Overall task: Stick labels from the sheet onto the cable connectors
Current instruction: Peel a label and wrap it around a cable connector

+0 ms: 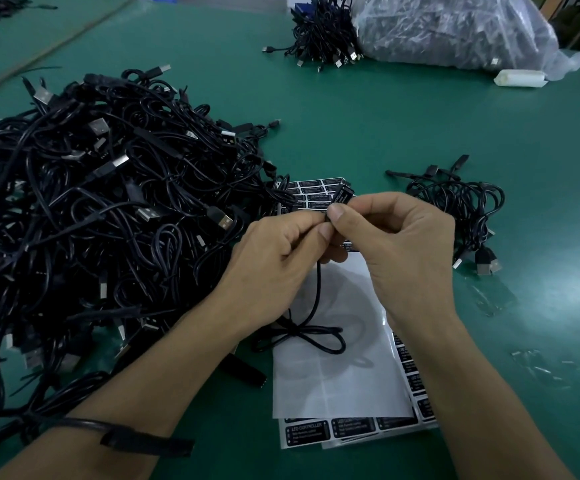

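Grip: my left hand (278,251) and right hand (403,237) both pinch one connector (342,197) between thumb and forefinger, raised just above the label sheet (316,188). Its cable (318,292) droops limp onto blank backing paper (344,375). I judge the connector light, rigid and slick. It is best held by its narrow edges, leaving the flat lettered face free for pressing.

The black connector (343,195), white print facing up, was raised above the label sheet (344,386); its cable (318,289) drooped onto the sheet's peeled white area.
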